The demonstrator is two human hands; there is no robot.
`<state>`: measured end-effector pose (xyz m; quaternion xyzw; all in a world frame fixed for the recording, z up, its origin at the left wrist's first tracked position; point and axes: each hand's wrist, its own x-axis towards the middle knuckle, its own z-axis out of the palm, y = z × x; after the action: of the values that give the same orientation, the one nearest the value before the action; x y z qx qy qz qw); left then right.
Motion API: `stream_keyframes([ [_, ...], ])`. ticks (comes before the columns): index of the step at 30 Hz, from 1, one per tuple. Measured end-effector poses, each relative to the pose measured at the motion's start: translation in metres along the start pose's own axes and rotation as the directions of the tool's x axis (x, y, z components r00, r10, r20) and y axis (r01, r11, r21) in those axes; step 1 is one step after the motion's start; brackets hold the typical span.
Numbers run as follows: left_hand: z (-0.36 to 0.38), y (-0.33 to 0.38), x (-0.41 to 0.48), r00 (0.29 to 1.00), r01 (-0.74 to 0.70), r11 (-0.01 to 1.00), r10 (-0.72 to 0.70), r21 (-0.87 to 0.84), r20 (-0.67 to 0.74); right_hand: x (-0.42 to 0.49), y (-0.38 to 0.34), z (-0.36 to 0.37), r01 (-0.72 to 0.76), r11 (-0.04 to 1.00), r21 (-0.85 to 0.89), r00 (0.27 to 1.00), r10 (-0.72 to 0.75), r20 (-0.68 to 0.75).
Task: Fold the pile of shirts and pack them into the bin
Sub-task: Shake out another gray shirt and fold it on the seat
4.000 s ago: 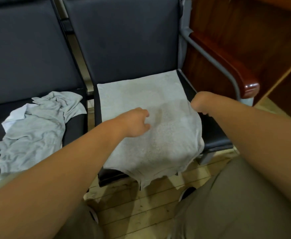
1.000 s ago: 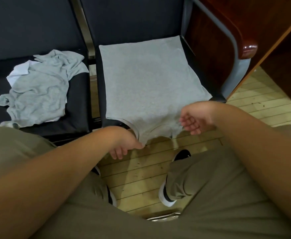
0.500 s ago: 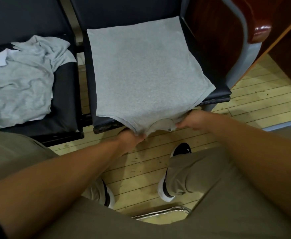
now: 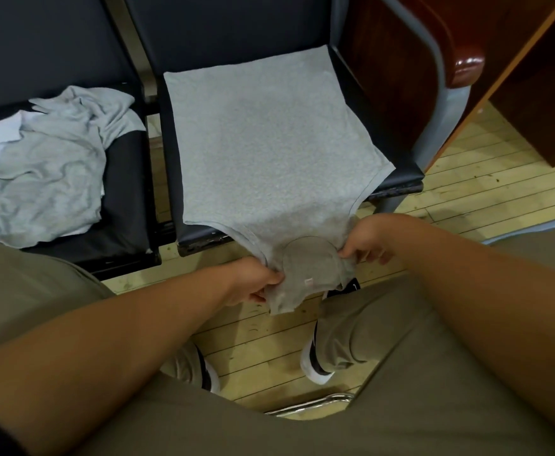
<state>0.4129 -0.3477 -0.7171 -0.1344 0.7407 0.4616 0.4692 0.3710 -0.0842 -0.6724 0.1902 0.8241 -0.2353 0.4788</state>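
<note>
Neck of grey shirt [image 4: 269, 153] now nearer, off the seat [image 4: 396, 181], pinched by left hand [image 4: 253, 286] and right hand [image 4: 366, 240].

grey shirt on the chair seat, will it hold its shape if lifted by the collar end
Probably floppy: the grey shirt droops over the seat edge where the left hand and right hand pinch it. Likely light, since the knit looks thin.

Two black padded seats [image 4: 128, 192] on a grey metal frame [image 4: 448, 123] stand side by side on a pale plank floor [image 4: 483, 199], with a glossy wooden armrest [image 4: 467, 65] and brown wooden cabinet [image 4: 539, 103] to their right.
</note>
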Motion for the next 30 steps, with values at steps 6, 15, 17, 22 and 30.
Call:
stream_keyframes([
  [6, 0.014, 0.022, -0.032, 0.996, 0.040, 0.963, -0.058, -0.265, -0.061, -0.038, -0.001, -0.005, 0.035, 0.996, -0.085, 0.999, -0.033, 0.027],
  [15, -0.009, 0.075, -0.107, 0.994, 0.072, 0.798, -0.007, -0.598, 0.111, -0.098, -0.015, -0.044, 0.221, 0.949, 0.226, 0.975, -0.217, -0.044],
  [17, -0.021, 0.089, -0.122, 0.994, 0.047, 0.714, 0.034, -0.698, 0.102, -0.107, -0.022, -0.054, 0.286, 0.889, 0.358, 0.958, -0.265, -0.107],
  [22, -0.050, 0.124, -0.140, 0.984, -0.052, 0.462, 0.177, -0.885, 0.035, -0.118, -0.047, -0.082, 0.320, 0.583, 0.747, 0.943, -0.269, -0.194],
  [30, -0.099, 0.192, -0.131, 0.952, -0.169, 0.186, 0.287, -0.968, -0.111, -0.110, -0.103, -0.151, 0.071, 0.027, 0.997, 0.926, -0.374, -0.056],
])
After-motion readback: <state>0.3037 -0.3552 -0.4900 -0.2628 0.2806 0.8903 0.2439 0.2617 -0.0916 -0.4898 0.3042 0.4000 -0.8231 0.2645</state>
